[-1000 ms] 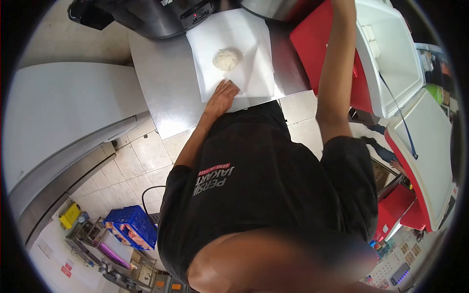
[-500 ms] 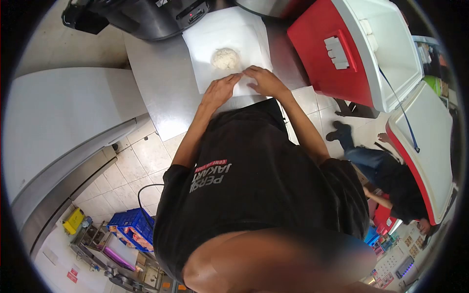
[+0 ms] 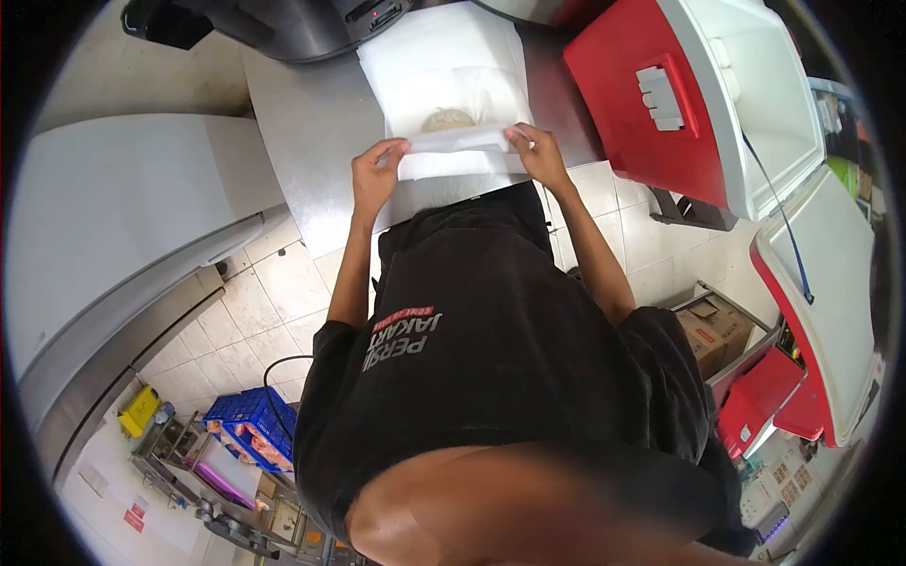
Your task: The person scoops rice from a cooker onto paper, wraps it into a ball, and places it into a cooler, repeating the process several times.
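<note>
White paper sheets [image 3: 434, 66] lie on the steel table [image 3: 307, 141]. The near edge of the top sheet is lifted and folded up across the near side of a rice mound [image 3: 448, 120], hiding part of it. My left hand [image 3: 379, 170] pinches the left end of the lifted edge. At its right end, my right hand [image 3: 538, 154] pinches the paper between thumb and fingers. More white paper lies flat below the raised fold.
A black appliance [image 3: 283, 28] stands at the table's back left. On the right is an open red cooler [image 3: 642, 104] with its white lid [image 3: 830, 283] hanging down. A large pale cabinet [image 3: 142, 208] is at left. Blue crates [image 3: 250, 424] sit on the floor.
My hands have moved apart and taken hold of the paper's near edge, raising it toward the rice, now partly covered. The person seen at right before is mostly out of sight.
</note>
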Motion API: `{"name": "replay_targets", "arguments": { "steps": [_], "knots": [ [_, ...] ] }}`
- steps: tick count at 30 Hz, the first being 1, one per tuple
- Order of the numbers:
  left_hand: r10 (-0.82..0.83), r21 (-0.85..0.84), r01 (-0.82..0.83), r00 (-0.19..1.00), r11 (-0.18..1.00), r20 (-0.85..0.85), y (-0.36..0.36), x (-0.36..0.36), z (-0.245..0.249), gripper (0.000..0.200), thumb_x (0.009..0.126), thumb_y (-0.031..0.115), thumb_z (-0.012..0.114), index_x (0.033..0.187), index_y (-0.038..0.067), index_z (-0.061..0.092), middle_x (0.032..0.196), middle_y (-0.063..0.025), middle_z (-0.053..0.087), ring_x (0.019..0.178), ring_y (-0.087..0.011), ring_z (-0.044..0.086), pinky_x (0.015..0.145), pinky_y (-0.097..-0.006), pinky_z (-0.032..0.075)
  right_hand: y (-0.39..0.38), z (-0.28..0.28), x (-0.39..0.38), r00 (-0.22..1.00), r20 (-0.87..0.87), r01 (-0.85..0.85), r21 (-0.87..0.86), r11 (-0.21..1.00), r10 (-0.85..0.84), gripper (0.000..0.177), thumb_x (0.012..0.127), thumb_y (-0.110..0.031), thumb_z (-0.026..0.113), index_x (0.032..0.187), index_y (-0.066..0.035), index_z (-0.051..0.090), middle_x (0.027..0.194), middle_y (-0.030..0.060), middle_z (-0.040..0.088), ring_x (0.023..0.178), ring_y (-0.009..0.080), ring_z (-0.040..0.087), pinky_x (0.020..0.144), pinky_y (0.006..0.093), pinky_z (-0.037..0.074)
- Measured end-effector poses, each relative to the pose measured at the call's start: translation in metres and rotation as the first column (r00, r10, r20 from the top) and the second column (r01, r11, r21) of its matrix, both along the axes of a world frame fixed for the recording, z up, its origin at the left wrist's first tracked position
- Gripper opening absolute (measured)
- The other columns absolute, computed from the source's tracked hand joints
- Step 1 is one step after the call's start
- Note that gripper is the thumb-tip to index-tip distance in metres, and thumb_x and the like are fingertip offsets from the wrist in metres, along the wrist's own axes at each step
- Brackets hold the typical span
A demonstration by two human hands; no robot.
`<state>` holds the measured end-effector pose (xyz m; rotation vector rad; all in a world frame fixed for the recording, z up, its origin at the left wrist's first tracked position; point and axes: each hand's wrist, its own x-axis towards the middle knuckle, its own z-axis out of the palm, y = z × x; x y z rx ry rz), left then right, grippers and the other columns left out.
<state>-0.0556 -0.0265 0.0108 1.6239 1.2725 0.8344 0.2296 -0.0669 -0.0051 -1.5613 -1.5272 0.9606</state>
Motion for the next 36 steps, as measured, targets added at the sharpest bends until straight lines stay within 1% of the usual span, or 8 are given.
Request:
{"name": "replay_targets", "arguments": {
  "steps": [6, 14, 16, 19, 22, 27, 31, 36],
  "knots": [
    [0.253, 0.205, -0.24, 0.967, 0.949, -0.036, 0.032, 0.032, -0.016, 0.017, 0.089, 0.014, 0.058, 0.094, -0.001, 0.066, 0.083, -0.0191, 0.066, 0.072, -0.0286, 0.065, 0.069, -0.0328, 0.05, 0.026, -0.013, -0.012, 0.935, 0.207, 0.297, -0.016, 0.955, -0.288, 0.03, 0.091, -0.028, 0.055, 0.084, 0.0, 0.062, 0.067, 0.0205, 0.06, 0.062, 0.0331, 0.062, 0.059, 0.0408, 0.046],
    [0.145, 0.293, 0.017, 0.841, 0.956, -0.522, 0.038, 0.035, -0.051, 0.02, 0.092, 0.019, 0.052, 0.092, 0.003, 0.063, 0.086, -0.0179, 0.066, 0.072, -0.0389, 0.064, 0.065, -0.0459, 0.05, 0.028, -0.037, -0.007, 0.81, 0.559, 0.159, 0.083, 0.984, -0.178, 0.02, 0.081, -0.025, 0.062, 0.087, -0.006, 0.065, 0.066, 0.017, 0.062, 0.065, 0.0376, 0.062, 0.065, 0.0474, 0.05],
    [0.031, 0.111, 0.044, 0.806, 0.993, -0.591, 0.037, 0.034, -0.042, 0.018, 0.09, 0.017, 0.053, 0.098, 0.003, 0.062, 0.099, -0.0162, 0.065, 0.086, -0.0366, 0.064, 0.074, -0.0459, 0.05, 0.028, -0.029, -0.008, 0.825, 0.551, 0.182, -0.045, 0.982, -0.127, 0.023, 0.079, -0.023, 0.064, 0.096, -0.008, 0.063, 0.084, 0.0163, 0.064, 0.083, 0.0352, 0.062, 0.076, 0.0459, 0.049],
    [0.203, 0.422, 0.067, 0.802, 0.904, -0.562, 0.035, 0.035, -0.028, 0.022, 0.087, 0.014, 0.055, 0.105, 0.003, 0.059, 0.117, -0.0145, 0.058, 0.106, -0.0319, 0.057, 0.089, -0.047, 0.044, 0.057, -0.027, -0.003, 0.832, 0.532, 0.018, 0.255, 0.967, -0.155, 0.037, 0.077, -0.025, 0.067, 0.109, -0.009, 0.059, 0.108, 0.0155, 0.059, 0.105, 0.0334, 0.054, 0.09, 0.0451, 0.043],
    [-0.316, 0.451, 0.482, 0.863, 0.751, -0.394, 0.023, 0.049, -0.029, 0.037, 0.088, 0.015, 0.053, 0.124, 0.004, 0.052, 0.141, -0.0143, 0.039, 0.133, -0.0311, 0.032, 0.109, -0.0456, 0.025, 0.103, -0.03, -0.013, 0.898, 0.437, -0.075, 0.259, 0.963, -0.048, 0.051, 0.075, -0.027, 0.07, 0.12, -0.01, 0.053, 0.119, 0.0134, 0.053, 0.116, 0.0323, 0.046, 0.096, 0.0461, 0.037],
    [-0.336, 0.336, 0.605, 0.73, 0.722, -0.595, 0.009, 0.07, -0.034, 0.046, 0.093, 0.024, 0.045, 0.134, 0.005, 0.043, 0.147, -0.0152, 0.03, 0.138, -0.0323, 0.024, 0.112, -0.0467, 0.019, 0.149, -0.005, -0.017, 0.633, 0.681, -0.268, -0.252, 0.93, 0.367, 0.043, 0.075, -0.029, 0.07, 0.11, -0.008, 0.06, 0.111, 0.0137, 0.057, 0.112, 0.0324, 0.049, 0.094, 0.0474, 0.038],
    [-0.375, 0.33, 0.596, 0.757, 0.732, -0.535, 0.016, 0.067, -0.034, 0.043, 0.091, 0.02, 0.048, 0.132, 0.005, 0.045, 0.145, -0.0155, 0.032, 0.136, -0.0335, 0.026, 0.111, -0.0476, 0.019, 0.14, 0.003, -0.009, 0.655, 0.672, -0.434, -0.041, 0.9, 0.346, 0.029, 0.079, -0.022, 0.067, 0.103, -0.008, 0.062, 0.103, 0.0111, 0.06, 0.108, 0.0304, 0.052, 0.092, 0.0443, 0.041],
    [0.066, 0.617, 0.362, 0.826, 0.699, -0.56, 0.043, 0.058, 0.003, 0.042, 0.077, 0.001, 0.054, 0.119, 0.004, 0.054, 0.131, -0.0167, 0.045, 0.125, -0.0325, 0.04, 0.104, -0.0419, 0.031, 0.083, 0.045, -0.014, 0.629, 0.635, -0.457, -0.166, 0.874, 0.449, 0.014, 0.079, -0.005, 0.059, 0.093, -0.008, 0.06, 0.1, 0.005, 0.06, 0.097, 0.0274, 0.057, 0.085, 0.038, 0.046]
  ]
}}
